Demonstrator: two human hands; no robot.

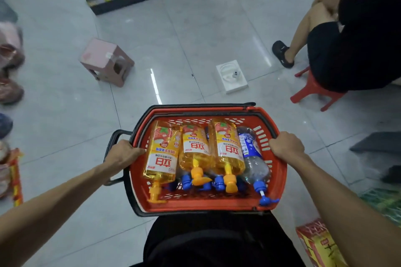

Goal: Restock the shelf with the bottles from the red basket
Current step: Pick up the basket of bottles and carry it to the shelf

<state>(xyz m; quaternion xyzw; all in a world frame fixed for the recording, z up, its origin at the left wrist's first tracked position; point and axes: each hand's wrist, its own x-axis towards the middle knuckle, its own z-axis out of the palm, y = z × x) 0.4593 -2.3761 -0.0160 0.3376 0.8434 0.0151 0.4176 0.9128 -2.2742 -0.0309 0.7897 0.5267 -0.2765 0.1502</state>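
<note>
I carry the red basket in front of my waist, above the grey tiled floor. My left hand grips its left rim and my right hand grips its right rim. Three yellow pump bottles lie side by side in it: one at the left, one in the middle, one to the right. A clear bottle with a blue pump lies along the right wall. More blue pumps show underneath. A dark shelf with goods stands far ahead on the left.
A pink stool and a flat white box sit on the floor ahead. A person in black sits on a red stool at the right. Packaged goods crowd the left edge, and a red and yellow carton stands at the lower right.
</note>
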